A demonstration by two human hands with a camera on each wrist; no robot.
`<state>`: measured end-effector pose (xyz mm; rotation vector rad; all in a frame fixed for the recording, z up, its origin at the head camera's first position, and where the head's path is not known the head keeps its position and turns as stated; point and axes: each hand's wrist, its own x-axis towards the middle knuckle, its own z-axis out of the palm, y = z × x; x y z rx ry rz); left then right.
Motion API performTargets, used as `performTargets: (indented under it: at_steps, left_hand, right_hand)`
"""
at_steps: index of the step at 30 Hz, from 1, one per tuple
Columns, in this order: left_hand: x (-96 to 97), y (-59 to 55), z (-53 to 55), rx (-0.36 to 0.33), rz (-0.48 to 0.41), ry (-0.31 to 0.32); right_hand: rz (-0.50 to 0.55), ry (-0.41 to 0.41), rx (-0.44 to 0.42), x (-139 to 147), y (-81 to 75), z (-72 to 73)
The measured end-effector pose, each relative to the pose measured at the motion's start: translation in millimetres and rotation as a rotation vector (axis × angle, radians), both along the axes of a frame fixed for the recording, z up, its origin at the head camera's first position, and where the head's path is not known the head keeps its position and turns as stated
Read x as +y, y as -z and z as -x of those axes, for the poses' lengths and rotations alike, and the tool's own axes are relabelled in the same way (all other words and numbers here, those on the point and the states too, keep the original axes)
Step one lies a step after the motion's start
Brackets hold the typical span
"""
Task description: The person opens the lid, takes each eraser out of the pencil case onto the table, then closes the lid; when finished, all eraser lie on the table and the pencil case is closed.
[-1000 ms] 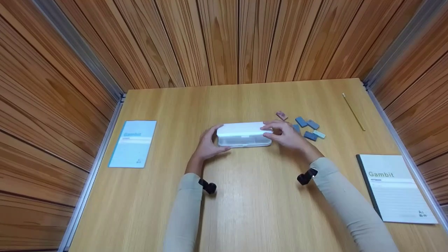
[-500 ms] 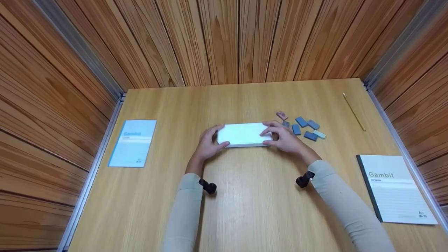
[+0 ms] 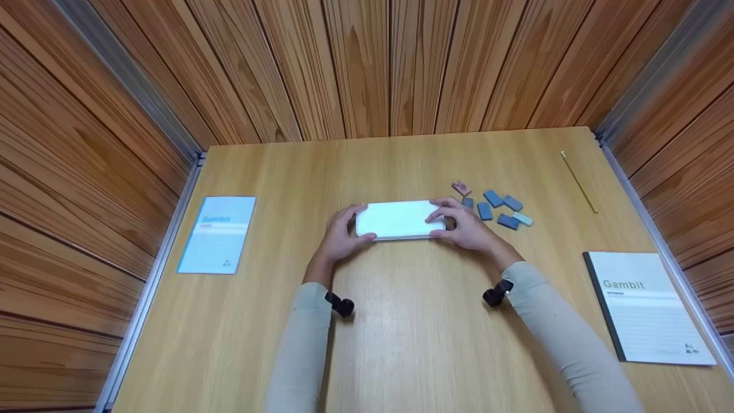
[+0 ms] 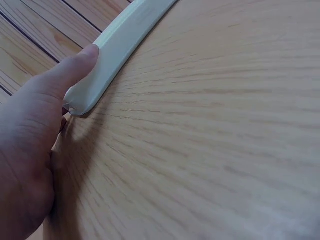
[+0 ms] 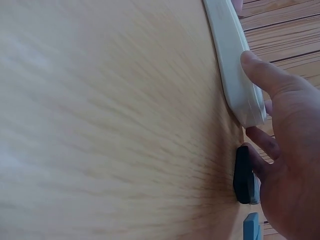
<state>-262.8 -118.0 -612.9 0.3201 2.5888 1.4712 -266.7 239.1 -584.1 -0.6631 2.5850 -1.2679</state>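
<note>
A white plastic pencil case lies flat near the middle of the table, its lid down. My left hand grips its left end, thumb on the front side and fingers behind. At the other end my right hand holds the case with its thumb at the front and fingers on the top and far side. In the left wrist view the thumb of the left hand presses the long side of the case. The right wrist view has the thumb of the right hand against the case.
Right of the case lie several blue erasers, a pale green one and a pinkish one. A pencil lies at the far right. Notebooks lie on the left and right. Wooden walls surround the table.
The lid of the pencil case has come down from slightly raised to flat. My right hand shifted slightly left, and the left thumb moved up onto the case's front edge.
</note>
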Motion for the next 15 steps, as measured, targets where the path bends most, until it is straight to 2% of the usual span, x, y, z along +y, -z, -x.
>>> performTargets:
  at_steps: [7, 10, 15]
  left_hand:
    - [-2.7, -1.4, -1.2, -0.009, 0.023, 0.014]
    - [-3.2, -1.7, -0.3, -0.003, 0.005, 0.025]
    - [-7.3, -3.8, -3.3, 0.004, -0.065, -0.025]
  right_hand:
    - [-0.009, -0.002, -0.015, -1.8, 0.0, -3.2]
    - [0.007, -0.005, -0.023, -0.5, -2.0, -4.3]
    - [0.078, 0.024, -0.020, 6.8, -3.6, -6.3]
